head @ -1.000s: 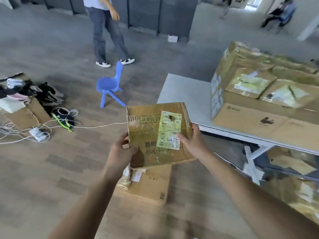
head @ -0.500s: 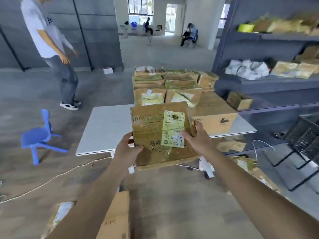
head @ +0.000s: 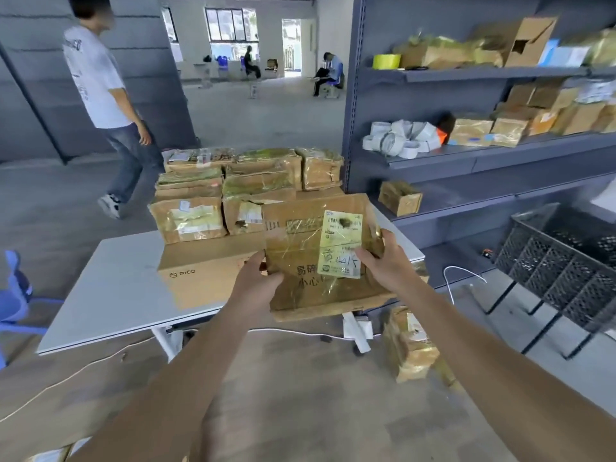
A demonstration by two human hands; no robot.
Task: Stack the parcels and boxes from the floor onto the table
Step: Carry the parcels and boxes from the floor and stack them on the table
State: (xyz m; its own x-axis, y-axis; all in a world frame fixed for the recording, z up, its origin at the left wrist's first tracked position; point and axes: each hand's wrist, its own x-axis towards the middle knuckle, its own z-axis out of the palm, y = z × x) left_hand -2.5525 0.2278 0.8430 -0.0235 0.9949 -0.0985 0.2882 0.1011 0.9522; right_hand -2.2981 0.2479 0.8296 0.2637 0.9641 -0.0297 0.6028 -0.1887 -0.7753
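— Both hands were holding the taped carton (head: 300,251), weren't they?

— Yes. The left hand (head: 256,283) gripped its near-left corner with the thumb on the upper face and the fingers hidden beneath. The right hand (head: 383,261) held the right edge, its thumb lying across the yellow label (head: 340,248).

— What had changed in the second before?

— A second earlier the carton had hung over the floor, above another box, with the table off to the right of the grip. Half a second later the person had turned to face the table. By this moment the carton was close to the near edge of the table (head: 110,285), and the flat PICO box (head: 203,271) lay just beyond and left of the hands.

— And for the task?

— I judged the carry nearly done, with only the setting-down left. The carton rested on nothing I could see, and its labelled face was tilted toward the camera. The stacked parcels (head: 233,188) stood beyond the grip. I guessed it would land on the bare cardboard just ahead of the knuckles.

— How were the arms?

— Both forearms reached forward, nearly straight, and converged on the carton. Another parcel (head: 408,345) lay on the floor below and right of the right hand, so more trips remained.
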